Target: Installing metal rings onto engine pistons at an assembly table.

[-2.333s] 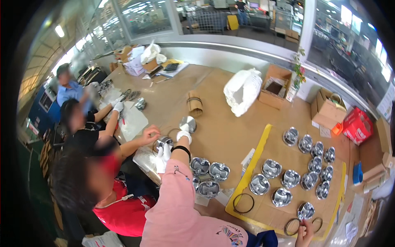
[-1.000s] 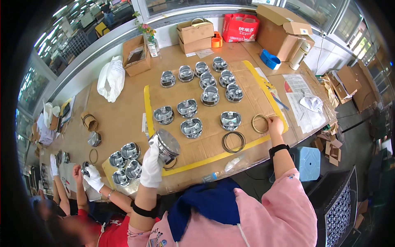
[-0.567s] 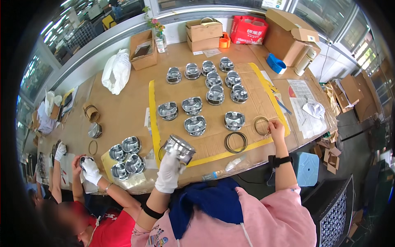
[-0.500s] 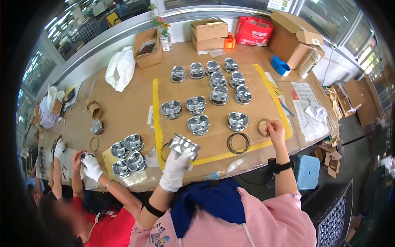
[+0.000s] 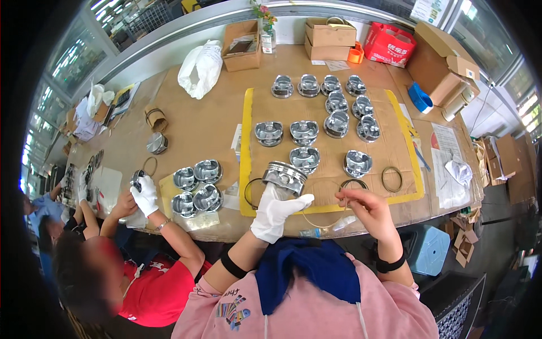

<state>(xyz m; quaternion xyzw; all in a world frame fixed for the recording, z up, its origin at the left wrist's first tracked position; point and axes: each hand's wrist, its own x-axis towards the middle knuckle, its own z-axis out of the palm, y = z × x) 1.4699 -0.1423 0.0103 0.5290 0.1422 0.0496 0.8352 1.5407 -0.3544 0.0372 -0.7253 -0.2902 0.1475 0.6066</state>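
In my gloved left hand (image 5: 275, 213) rests a shiny metal piston (image 5: 285, 177), tilted, with its grooved side showing. My bare right hand (image 5: 370, 210) pinches a thin gold-coloured piston ring (image 5: 323, 227) between thumb and fingers, just right of the piston. The ring hangs as a wide loop close to the piston; whether they touch I cannot tell. Behind my right fingers lie dark rings (image 5: 355, 181), partly hidden. A gold-brown ring stack (image 5: 383, 179) lies to their right. Part of another dark ring (image 5: 246, 195) shows beside my left hand. Several pistons (image 5: 305, 133) stand beyond on yellow-edged cardboard (image 5: 389, 150).
At left, a co-worker's gloved hand (image 5: 145, 196) holds a piston near a group of pistons (image 5: 196, 186). Cardboard boxes (image 5: 330, 39), a red bag (image 5: 389, 44) and a blue tape roll (image 5: 420, 98) line the back. A blue stool (image 5: 432, 250) stands off the table's right front.
My right hand has come left, bringing a thin ring from the stack toward the piston. My left hand has turned the piston so its grooved side shows. The whole view has shifted.
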